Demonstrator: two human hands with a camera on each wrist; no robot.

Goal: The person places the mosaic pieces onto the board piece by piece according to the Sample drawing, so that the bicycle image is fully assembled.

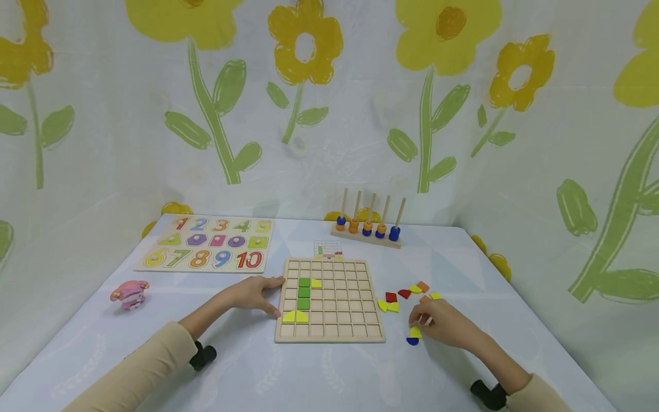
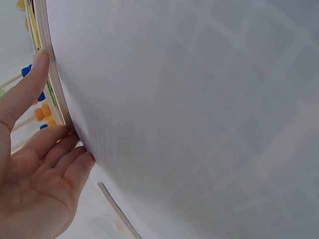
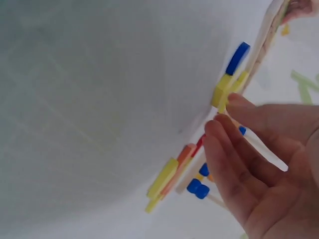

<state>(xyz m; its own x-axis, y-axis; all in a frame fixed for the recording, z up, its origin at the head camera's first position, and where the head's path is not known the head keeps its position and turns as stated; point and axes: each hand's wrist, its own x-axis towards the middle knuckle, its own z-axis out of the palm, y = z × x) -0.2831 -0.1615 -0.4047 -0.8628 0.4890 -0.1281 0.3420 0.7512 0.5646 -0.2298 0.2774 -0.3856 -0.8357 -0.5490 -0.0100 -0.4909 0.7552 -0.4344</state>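
Left hand [image 1: 251, 293] touches the gridded board [image 1: 344, 304] holding green squares [image 1: 304, 292].

- Soft, even light fills the room around me.
- Faint grey shadows lie on the tabletop [image 1: 309, 380] beneath the forearms [image 1: 210, 312].
- Left wrist view: tabletop pattern smeared, out of focus.
- Right wrist view: dim upper-left corner, soft-edged pieces [image 3: 163, 177].

A table [image 1: 288, 377] bears a grid board [image 1: 347, 298], card [image 1: 328, 248], pieces [image 1: 391, 297], puzzle [image 1: 203, 230], peg rack [image 1: 366, 236] and figurine [image 1: 131, 294].
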